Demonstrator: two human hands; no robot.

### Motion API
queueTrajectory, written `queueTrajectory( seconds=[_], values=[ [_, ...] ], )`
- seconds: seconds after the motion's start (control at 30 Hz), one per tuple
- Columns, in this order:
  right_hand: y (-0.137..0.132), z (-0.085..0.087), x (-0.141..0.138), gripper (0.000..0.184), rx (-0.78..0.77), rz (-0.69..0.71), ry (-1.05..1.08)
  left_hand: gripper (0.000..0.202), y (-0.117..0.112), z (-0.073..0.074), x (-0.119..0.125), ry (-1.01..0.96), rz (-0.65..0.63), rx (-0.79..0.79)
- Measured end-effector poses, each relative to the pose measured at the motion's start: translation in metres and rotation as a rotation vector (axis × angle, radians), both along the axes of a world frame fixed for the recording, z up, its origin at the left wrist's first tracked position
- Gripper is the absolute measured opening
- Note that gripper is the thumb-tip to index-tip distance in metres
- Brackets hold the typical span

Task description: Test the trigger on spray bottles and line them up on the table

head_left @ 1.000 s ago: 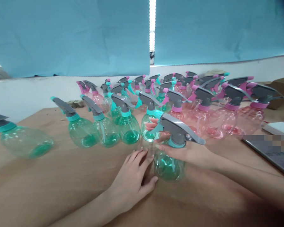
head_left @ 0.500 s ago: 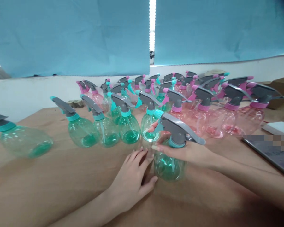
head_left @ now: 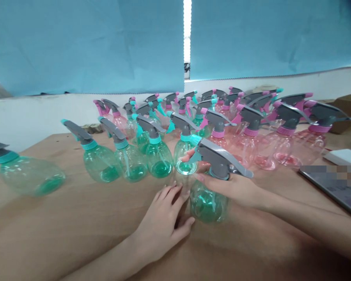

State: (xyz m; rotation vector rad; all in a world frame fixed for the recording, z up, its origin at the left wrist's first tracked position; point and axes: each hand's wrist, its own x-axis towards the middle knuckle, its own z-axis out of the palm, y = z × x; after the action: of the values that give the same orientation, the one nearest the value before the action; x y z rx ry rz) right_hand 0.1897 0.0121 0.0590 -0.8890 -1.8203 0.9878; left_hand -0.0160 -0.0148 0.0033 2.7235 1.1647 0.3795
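A clear green spray bottle (head_left: 209, 205) with a grey trigger head and turquoise nozzle stands upright on the wooden table (head_left: 99, 222). My right hand (head_left: 232, 190) is wrapped round its neck, the thumb lying across the front just below the collar. Close to the bottle's left side, my left hand (head_left: 166, 218) rests on the table with fingers spread and slightly bent, holding nothing. Behind my hands is a row of similar green bottles, among them one (head_left: 160, 158) just beyond my left fingertips.
Pink spray bottles (head_left: 250, 146) crowd the back right. One green bottle (head_left: 32, 175) stands apart at far left. A dark phone-like device (head_left: 330, 191) and a white item (head_left: 343, 158) lie at right, a cardboard box (head_left: 346, 113) behind. Blue sheeting (head_left: 90, 47) covers the wall.
My right thumb has drawn back slightly to the right on the bottle's neck. The bottle and my left hand stay nearly where they were.
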Motion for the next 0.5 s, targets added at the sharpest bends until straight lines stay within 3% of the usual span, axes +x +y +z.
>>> queueTrajectory(
  seconds=[0.1,0.33,0.5],
  values=[
    [-0.0011,0.0,-0.0003,0.015,0.035,-0.046,-0.013,0.052,-0.0004,-0.0002,-0.0004,0.008,0.002,0.003],
    [-0.0016,0.0039,-0.0014,0.045,0.024,-0.021,-0.02,0.046,-0.0012,0.0022,0.0003,-0.01,-0.001,0.007],
    [-0.0017,0.0032,-0.0017,0.033,0.02,-0.083,-0.066,0.045,-0.0009,0.0017,0.0006,-0.001,0.004,0.003]
  ],
)
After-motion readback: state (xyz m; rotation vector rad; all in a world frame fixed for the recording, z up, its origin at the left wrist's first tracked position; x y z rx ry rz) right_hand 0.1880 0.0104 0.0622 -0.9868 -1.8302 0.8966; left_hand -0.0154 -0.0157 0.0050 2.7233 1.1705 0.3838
